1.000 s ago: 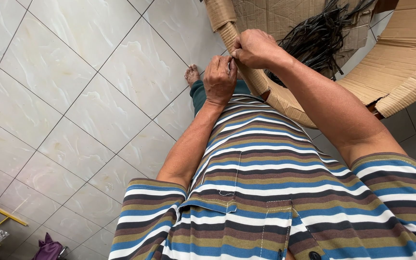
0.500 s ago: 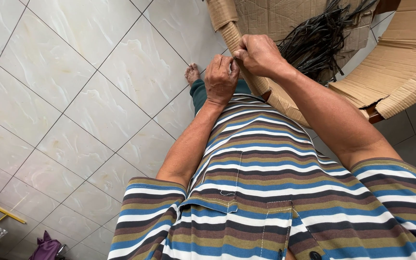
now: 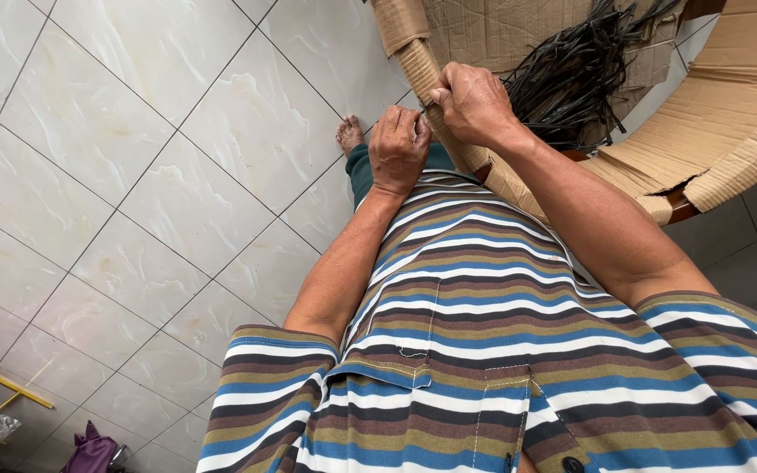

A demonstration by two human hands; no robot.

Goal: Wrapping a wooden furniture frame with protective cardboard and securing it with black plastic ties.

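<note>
Both hands meet at the cardboard rim [image 3: 449, 144], which runs away from the body; the right hand [image 3: 475, 103], farther out, is curled tight on the rim's edge; the left hand [image 3: 399, 149] sits just beside it, nearer the striped shirt [image 3: 484, 333], fingers curled; what they pinch I cannot tell; black strips [image 3: 571, 70] lie beyond.

**Cardboard rim pinched by both hands**

The curved brown cardboard rim [image 3: 449, 144] arcs from twelve o'clock toward three o'clock, corrugated and creased. The left hand [image 3: 398, 149] and right hand [image 3: 475, 103] close on its edge, fingertips meeting around twelve o'clock.
</note>
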